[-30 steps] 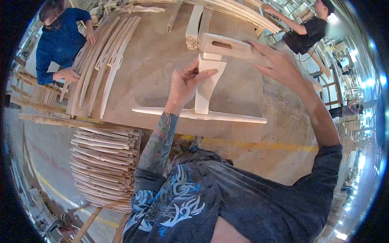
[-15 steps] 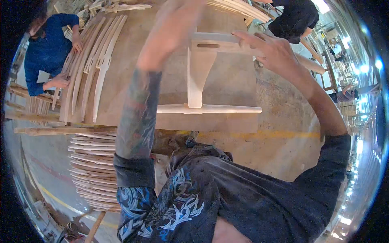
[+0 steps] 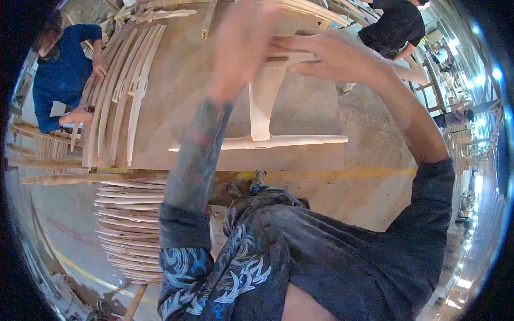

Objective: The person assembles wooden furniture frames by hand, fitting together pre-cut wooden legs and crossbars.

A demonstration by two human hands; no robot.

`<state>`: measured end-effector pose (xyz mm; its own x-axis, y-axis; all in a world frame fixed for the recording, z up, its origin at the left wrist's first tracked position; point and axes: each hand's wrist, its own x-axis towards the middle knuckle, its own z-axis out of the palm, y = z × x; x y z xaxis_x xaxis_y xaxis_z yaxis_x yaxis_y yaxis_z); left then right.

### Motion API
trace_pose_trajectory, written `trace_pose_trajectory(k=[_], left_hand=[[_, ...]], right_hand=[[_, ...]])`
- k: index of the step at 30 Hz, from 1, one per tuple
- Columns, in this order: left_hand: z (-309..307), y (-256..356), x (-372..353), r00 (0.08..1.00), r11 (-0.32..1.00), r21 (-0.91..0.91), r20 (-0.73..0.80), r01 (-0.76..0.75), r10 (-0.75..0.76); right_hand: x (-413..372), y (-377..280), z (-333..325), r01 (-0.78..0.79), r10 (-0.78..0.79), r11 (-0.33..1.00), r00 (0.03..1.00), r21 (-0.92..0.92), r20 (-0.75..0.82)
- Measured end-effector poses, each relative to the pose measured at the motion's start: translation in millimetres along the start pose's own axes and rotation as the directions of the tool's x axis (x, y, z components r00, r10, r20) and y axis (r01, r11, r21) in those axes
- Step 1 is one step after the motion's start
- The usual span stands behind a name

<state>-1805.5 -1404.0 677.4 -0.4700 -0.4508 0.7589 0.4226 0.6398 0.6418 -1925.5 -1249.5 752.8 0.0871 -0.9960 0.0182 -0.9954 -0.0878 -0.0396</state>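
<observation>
A pale wooden assembly lies on the brown board [image 3: 310, 115]: a broad tapering splat [image 3: 262, 101] joins a long thin lower rail [image 3: 305, 140] to a slotted upper rail [image 3: 276, 59]. My right hand [image 3: 345, 56] holds the upper rail near the slot, fingers along the far side and thumb on the near side. Smeared by motion, my left hand [image 3: 243, 51] is over the left end of that rail. Its fingers cannot be made out, nor whether it touches the wood.
Several curved wooden pieces [image 3: 120, 91] lie at the left, where a person in blue [image 3: 64, 75] handles them. Below is a stack of slotted rails [image 3: 128, 230]. Another person in black [image 3: 393, 27] stands at the far right. A narrow wooden bar [image 3: 209, 20] lies at the far edge.
My right hand has moved left along the upper rail and closed around it near the slot. My left hand has shifted slightly right and nearer. The lower rail's left end now shows.
</observation>
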Motion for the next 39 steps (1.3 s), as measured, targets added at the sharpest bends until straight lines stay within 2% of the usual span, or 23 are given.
trace_pose_trajectory(k=[1,2,3,4,5,6,7,9,10,12,15,16,17,20,22,24,28,30,32,34,35,38,39], left_hand=[[-12.0,3.4,-23.5,1.000,1.000,-0.004,0.010,-0.007,0.007],[-24.9,-6.7,-60.3,0.925,0.936,-0.221,-0.207,0.273,-0.319],[-37.2,-22.3,-101.0,0.708,0.753,-0.474,-0.320,0.456,-0.630],[-49.2,-46.9,-152.0,0.671,0.744,-0.411,-0.337,0.527,-0.661],[-45.0,-58.2,-207.6,0.407,0.525,-0.453,-0.335,0.721,-0.849],[-42.1,-75.2,-267.9,0.331,0.371,-0.471,-0.171,0.800,-0.928],[-30.4,-62.3,-296.4,0.058,0.034,-0.526,0.028,0.850,-0.998],[-3.6,-41.8,-318.0,-0.127,-0.200,-0.596,0.163,0.777,-0.978],[4.7,-43.5,-317.8,-0.114,-0.193,-0.580,0.171,0.791,-0.979],[20.7,-49.1,-312.8,-0.256,-0.231,-0.575,0.038,0.785,-0.966],[19.3,-62.3,-301.3,-0.151,-0.135,-0.438,-0.001,0.889,-0.989],[17.7,-84.3,-311.8,-0.245,-0.225,-0.409,0.001,0.884,-0.969],[19.4,-89.4,-318.6,-0.172,-0.152,-0.439,-0.006,0.886,-0.985],[17.3,-118.8,-342.2,-0.178,-0.178,-0.412,0.039,0.893,-0.983],[24.7,-139.2,-361.7,-0.027,0.011,-0.390,-0.092,0.921,-0.995],[6.6,-230.4,-408.3,0.202,0.081,-0.667,0.106,0.740,-0.974],[111.6,-134.5,-274.3,0.403,0.417,-0.330,-0.113,0.847,-0.908],[172.7,-97.2,-210.4,0.499,0.509,-0.251,-0.107,0.823,-0.860],[234.2,-62.6,-158.1,0.583,0.590,-0.197,-0.097,0.783,-0.807],[295.4,-37.4,-118.0,0.640,0.639,-0.165,-0.050,0.752,-0.767],[325.7,-25.6,-101.9,0.651,0.645,-0.155,-0.018,0.748,-0.759],[426.4,-0.2,-81.1,0.546,0.525,-0.156,0.163,0.837,-0.822],[459.9,8.9,-80.2,0.450,0.432,-0.126,0.233,0.893,-0.862]], right_hand=[[2.3,0.6,7.1,0.069,-0.065,0.996,0.996,0.063,-0.067],[3.6,1.6,10.6,0.135,-0.118,0.984,0.983,0.117,-0.143],[2.2,-0.7,9.0,0.115,-0.097,0.987,0.983,0.108,-0.157],[-2.7,-7.5,6.4,0.023,-0.017,0.997,0.997,0.073,-0.081],[-6.8,-14.1,3.3,-0.070,0.070,0.997,0.997,0.032,-0.008],[-8.9,-20.8,-2.0,-0.094,0.095,0.995,0.995,0.021,-0.024],[-9.0,-27.4,-9.1,-0.100,0.099,0.995,0.995,0.029,0.024],[-11.6,-33.3,-11.3,-0.122,0.120,0.992,0.991,0.038,0.061],[-14.2,-33.2,-7.3,-0.076,0.076,0.997,0.997,0.004,0.031],[-22.5,-38.3,-8.3,-0.060,0.060,0.997,0.998,-0.043,-0.017],[-38.2,-52.6,-9.4,-0.051,0.052,0.996,0.999,-0.075,0.010],[-45.3,-53.4,-1.4,0.021,-0.027,0.998,0.996,-0.065,-0.088],[-52.7,-54.0,4.0,0.092,-0.102,0.994,0.978,-0.065,-0.184],[-76.6,-58.0,9.1,0.132,-0.149,0.989,0.926,-0.074,-0.346],[-98.8,-49.2,9.9,0.105,-0.127,0.992,0.877,-0.071,-0.463],[-128.0,-32.3,6.1,0.196,-0.207,0.976,0.714,-0.093,-0.669],[-231.0,28.3,-43.7,0.027,-0.178,0.978,0.628,-0.207,-0.758],[-312.9,68.0,-96.8,-0.096,0.027,0.989,0.865,-0.112,-0.500],[-393.9,140.4,-101.1,-0.091,0.113,0.993,0.705,0.070,-0.700],[-488.7,191.2,-93.6,0.067,0.330,0.899,0.543,0.432,-0.772],[-532.9,218.1,-79.5,0.007,0.405,0.879,0.517,0.477,-0.754],[-634.8,268.8,-20.8,-0.113,0.564,0.809,0.428,0.577,-0.706],[-664.5,273.0,-0.1,-0.111,0.704,0.670,0.409,0.734,-0.581]])
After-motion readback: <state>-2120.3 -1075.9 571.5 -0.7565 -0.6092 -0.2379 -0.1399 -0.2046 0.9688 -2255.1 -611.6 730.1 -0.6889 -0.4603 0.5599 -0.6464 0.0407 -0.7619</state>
